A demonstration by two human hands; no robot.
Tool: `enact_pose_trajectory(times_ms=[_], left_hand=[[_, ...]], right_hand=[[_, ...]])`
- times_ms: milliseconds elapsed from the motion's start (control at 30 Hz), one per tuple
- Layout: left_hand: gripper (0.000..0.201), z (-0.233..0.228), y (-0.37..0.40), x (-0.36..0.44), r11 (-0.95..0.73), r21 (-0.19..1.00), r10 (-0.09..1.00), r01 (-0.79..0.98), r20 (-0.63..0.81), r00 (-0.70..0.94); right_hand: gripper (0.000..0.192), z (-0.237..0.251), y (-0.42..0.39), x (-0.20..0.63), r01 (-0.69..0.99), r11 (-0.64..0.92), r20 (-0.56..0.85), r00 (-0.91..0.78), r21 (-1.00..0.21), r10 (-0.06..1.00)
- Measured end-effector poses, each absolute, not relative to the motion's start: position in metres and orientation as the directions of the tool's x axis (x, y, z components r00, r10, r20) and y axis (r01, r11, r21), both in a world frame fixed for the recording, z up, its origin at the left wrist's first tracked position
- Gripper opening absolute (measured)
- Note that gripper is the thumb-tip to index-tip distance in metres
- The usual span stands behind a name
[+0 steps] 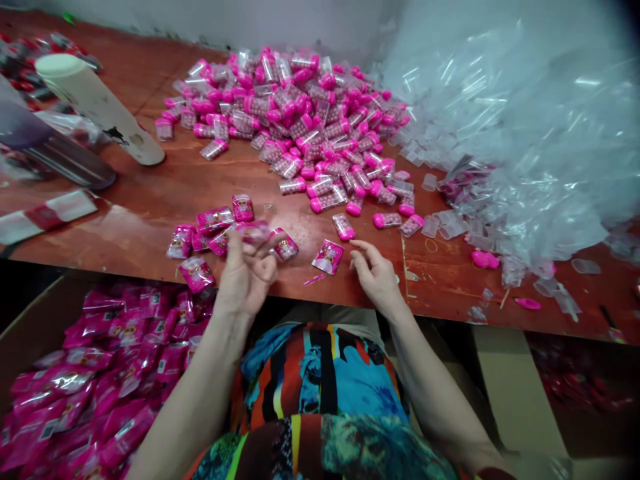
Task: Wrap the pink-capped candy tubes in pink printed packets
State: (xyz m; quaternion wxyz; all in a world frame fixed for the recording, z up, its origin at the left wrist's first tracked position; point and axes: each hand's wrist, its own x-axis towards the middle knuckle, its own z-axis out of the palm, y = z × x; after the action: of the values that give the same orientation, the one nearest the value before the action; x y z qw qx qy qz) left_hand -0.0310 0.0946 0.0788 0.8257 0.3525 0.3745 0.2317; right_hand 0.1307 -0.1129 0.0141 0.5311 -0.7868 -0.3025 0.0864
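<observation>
Left hand (245, 267) was raised at table (150, 200) edge, fingers curled round blurred pink packet (254, 231). Right hand (374, 273) was laid flat, fingers loose, nothing held, beside another packet (328, 257).

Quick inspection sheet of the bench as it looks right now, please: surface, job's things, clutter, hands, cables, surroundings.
Surface: reddish-brown table, worn and scratched near the front edge.
Job's things: pink packets scattered at the front edge; one packet lies just left of the right hand; pile of pink-capped capsules behind.
Clutter: heap of clear plastic shells at right; cream tube lying at left; stray pink caps.
Hands: left hand raised, fingers closed on a blurred wrapped packet; right hand open, resting on the table edge.
Cables: nothing seen.
Surroundings: cardboard box of filled packets below left; pale wall behind.
</observation>
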Motion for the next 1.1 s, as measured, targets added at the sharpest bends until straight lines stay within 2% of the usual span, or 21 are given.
enact_pose_trajectory(times_ms=[67,133,200,233,300,367,433,500,533,600,633,700,767,800,833,900,1000,1067,1100], left_hand=[[0.056,0.078,0.099,-0.03,0.623,0.768,0.685,-0.148,-0.444,0.578],[0.038,0.068,0.088,-0.022,0.539,0.842,0.672,-0.042,-0.399,0.624],[0.012,0.054,0.07,-0.008,0.319,0.946,0.644,0.052,-0.257,0.721],[0.008,0.046,0.061,-0.001,0.178,0.982,0.631,0.062,-0.162,0.759],[0.021,0.032,0.049,0.01,-0.095,0.993,0.586,0.071,-0.001,0.81],[0.029,0.02,0.044,0.016,-0.314,0.944,0.531,0.101,0.086,0.843],[0.033,0.01,0.042,0.017,-0.495,0.856,0.475,0.152,0.12,0.872],[0.038,0.002,0.042,0.017,-0.664,0.725,0.409,0.183,0.147,0.901],[0.039,-0.001,0.042,0.016,-0.733,0.654,0.377,0.186,0.163,0.912],[0.039,-0.007,0.041,0.014,-0.822,0.544,0.329,0.17,0.208,0.921],[0.038,-0.009,0.04,0.014,-0.838,0.521,0.325,0.16,0.242,0.914],[0.036,-0.011,0.038,0.012,-0.836,0.531,0.353,0.137,0.33,0.876],[0.036,-0.01,0.034,0.009,-0.817,0.568,0.392,0.101,0.419,0.819],[0.037,-0.009,0.031,0.007,-0.807,0.586,0.403,0.076,0.452,0.795],[0.038,-0.007,0.028,0.006,-0.797,0.601,0.407,0.05,0.474,0.781],[0.037,-0.004,0.021,0.002,-0.772,0.636,0.407,0.009,0.484,0.775],[0.028,0.003,0.014,-0.001,-0.667,0.745,0.456,-0.035,0.444,0.771],[0.028,0.01,0.016,-0.003,-0.491,0.87,0.565,-0.049,0.361,0.742],[0.032,0.015,0.018,-0.004,-0.347,0.937,0.63,-0.046,0.269,0.729]], right_hand=[[0.038,0.015,-0.104,0.157,0.519,-0.337,0.304,0.798,-0.785,0.519],[0.038,0.016,-0.09,0.181,0.611,-0.409,0.371,0.765,-0.678,0.527],[0.043,0.018,-0.075,0.199,0.707,-0.482,0.378,0.695,-0.518,0.612],[0.048,0.02,-0.07,0.206,0.759,-0.499,0.354,0.642,-0.418,0.68],[0.06,0.023,-0.065,0.214,0.854,-0.469,0.26,0.517,-0.226,0.816],[0.068,0.027,-0.071,0.216,0.913,-0.397,0.169,0.408,-0.093,0.897],[0.071,0.029,-0.085,0.212,0.936,-0.352,0.123,0.351,-0.008,0.928],[0.063,0.031,-0.103,0.205,0.939,-0.341,0.115,0.334,0.044,0.935],[0.052,0.031,-0.112,0.2,0.937,-0.347,0.12,0.339,0.046,0.933],[0.021,0.029,-0.126,0.19,0.917,-0.398,0.161,0.398,-0.038,0.903],[0.014,0.027,-0.131,0.183,0.885,-0.444,0.199,0.465,-0.141,0.863],[0.02,0.02,-0.136,0.169,0.721,-0.506,0.256,0.662,-0.474,0.704],[0.027,0.013,-0.133,0.152,0.417,-0.384,0.182,0.837,-0.824,0.517],[0.033,0.01,-0.129,0.143,0.252,-0.271,0.103,0.88,-0.929,0.463],[0.039,0.008,-0.124,0.134,0.111,-0.163,0.028,0.897,-0.98,0.441],[0.05,0.005,-0.113,0.121,-0.059,-0.02,-0.062,0.898,-0.998,0.435],[0.054,0.009,-0.105,0.114,-0.102,0.061,-0.072,0.925,-0.993,0.374],[0.052,0.014,-0.108,0.117,-0.093,0.078,-0.061,0.936,-0.993,0.347],[0.051,0.017,-0.111,0.119,-0.096,0.077,-0.063,0.932,-0.992,0.356]])
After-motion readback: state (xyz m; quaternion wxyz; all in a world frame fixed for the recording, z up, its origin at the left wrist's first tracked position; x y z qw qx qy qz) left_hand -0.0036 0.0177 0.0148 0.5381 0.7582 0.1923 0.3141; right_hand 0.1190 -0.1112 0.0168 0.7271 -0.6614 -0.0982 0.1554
